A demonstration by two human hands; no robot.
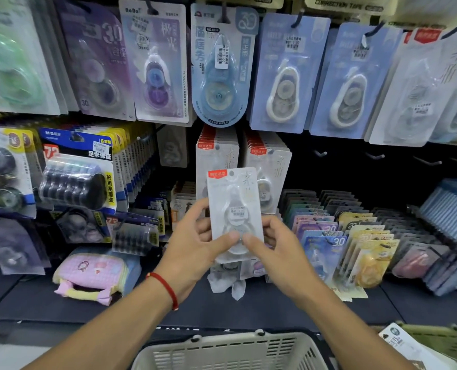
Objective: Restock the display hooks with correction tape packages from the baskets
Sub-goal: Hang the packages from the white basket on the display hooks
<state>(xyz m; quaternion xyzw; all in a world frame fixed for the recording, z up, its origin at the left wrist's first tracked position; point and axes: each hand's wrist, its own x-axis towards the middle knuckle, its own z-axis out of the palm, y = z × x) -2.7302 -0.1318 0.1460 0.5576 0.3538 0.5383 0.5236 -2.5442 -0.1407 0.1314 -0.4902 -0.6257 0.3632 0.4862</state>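
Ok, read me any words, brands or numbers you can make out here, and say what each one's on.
"BoBo": purple carded package.
"NO.8854": blue teardrop package.
"CORRECTION TAPE": header card, top right.
"M&G", "72": black refill pack.
"30": shelf package.
White package held in both hands: price sticker too blurred.

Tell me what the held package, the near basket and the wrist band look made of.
Held package: pale printed card with a clear glossy plastic blister, judging by its sheen. Near basket: matte beige moulded plastic with slotted walls. Wrist band: red cord or thread, seemingly.
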